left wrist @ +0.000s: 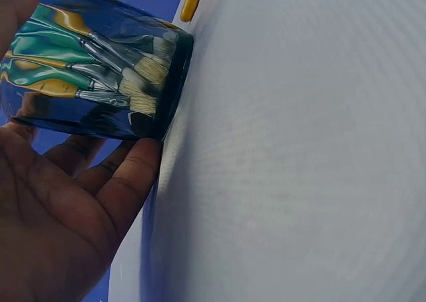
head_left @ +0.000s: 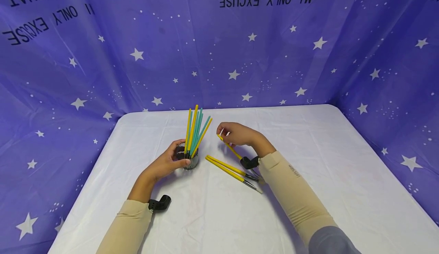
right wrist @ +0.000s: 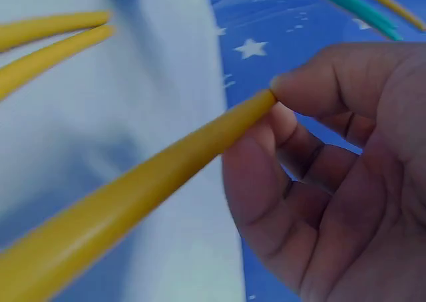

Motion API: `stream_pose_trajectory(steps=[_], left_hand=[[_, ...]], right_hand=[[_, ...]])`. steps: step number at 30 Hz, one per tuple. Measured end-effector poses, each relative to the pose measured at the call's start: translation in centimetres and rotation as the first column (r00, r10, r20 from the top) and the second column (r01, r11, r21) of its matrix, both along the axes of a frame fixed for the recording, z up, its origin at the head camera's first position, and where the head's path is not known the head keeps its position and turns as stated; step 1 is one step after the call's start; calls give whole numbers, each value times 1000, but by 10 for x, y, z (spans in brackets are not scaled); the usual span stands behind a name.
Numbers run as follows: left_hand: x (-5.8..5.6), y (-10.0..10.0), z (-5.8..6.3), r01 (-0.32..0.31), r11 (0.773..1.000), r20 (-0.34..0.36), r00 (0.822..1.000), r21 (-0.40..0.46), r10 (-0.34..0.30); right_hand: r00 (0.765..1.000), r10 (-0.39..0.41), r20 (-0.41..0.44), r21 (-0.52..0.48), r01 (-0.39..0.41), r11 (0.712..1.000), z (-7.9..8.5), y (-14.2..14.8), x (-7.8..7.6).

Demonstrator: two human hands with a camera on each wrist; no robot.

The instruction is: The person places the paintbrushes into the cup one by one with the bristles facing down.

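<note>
My left hand (head_left: 166, 161) grips a clear glass jar (head_left: 194, 164) from its left side, thumb at the front. Several paintbrushes (left wrist: 106, 69) with yellow and teal handles stand in the jar, bristles down against its base in the left wrist view. To the right of the jar, my right hand (head_left: 240, 133) pinches a yellow-handled paintbrush (right wrist: 140, 189) near the tip of its handle between thumb and fingers. This brush slants down toward the right wrist, and its bristle end is mostly hidden behind the wrist camera and sleeve.
Two yellow-handled paintbrushes (head_left: 226, 170) lie side by side on the white-covered table (head_left: 192, 223), between the jar and my right forearm. Black wrist cameras (head_left: 160, 203) sit on both wrists. A purple star-printed curtain (head_left: 205, 55) hangs behind and at both sides.
</note>
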State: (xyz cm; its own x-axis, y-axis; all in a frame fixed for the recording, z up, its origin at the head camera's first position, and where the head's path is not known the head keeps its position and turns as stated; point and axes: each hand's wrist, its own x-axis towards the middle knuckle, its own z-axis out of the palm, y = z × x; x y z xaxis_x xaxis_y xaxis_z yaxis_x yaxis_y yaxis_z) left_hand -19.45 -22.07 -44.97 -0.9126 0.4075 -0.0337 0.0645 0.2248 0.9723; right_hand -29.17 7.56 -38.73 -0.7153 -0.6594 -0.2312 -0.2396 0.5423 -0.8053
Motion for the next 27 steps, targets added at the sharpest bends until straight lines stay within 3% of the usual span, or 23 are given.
stream_pose_trajectory(steps=[8,13,18,22,27], left_hand=[[0,0,0,6,1000,-4,1000,2,-6],[0,-1,0,3,1000,-10,1000,4,-3],[-1,-1,-2,-4,1000,-17,1000,3,4],[0,-1,-1,-4,1000,-12,1000,3,4],[0,-1,-1,-11,1000,-7,1000,-6,11]], right_hand=[[990,-95,-101,-188,75,979,28,0,5],[975,-191,-115,-346,141,928,39,0,9],[950,-309,-45,-528,240,815,43,-3,11],[923,-384,-9,-661,282,695,46,-5,13],[902,-430,21,-792,278,544,47,-10,16]])
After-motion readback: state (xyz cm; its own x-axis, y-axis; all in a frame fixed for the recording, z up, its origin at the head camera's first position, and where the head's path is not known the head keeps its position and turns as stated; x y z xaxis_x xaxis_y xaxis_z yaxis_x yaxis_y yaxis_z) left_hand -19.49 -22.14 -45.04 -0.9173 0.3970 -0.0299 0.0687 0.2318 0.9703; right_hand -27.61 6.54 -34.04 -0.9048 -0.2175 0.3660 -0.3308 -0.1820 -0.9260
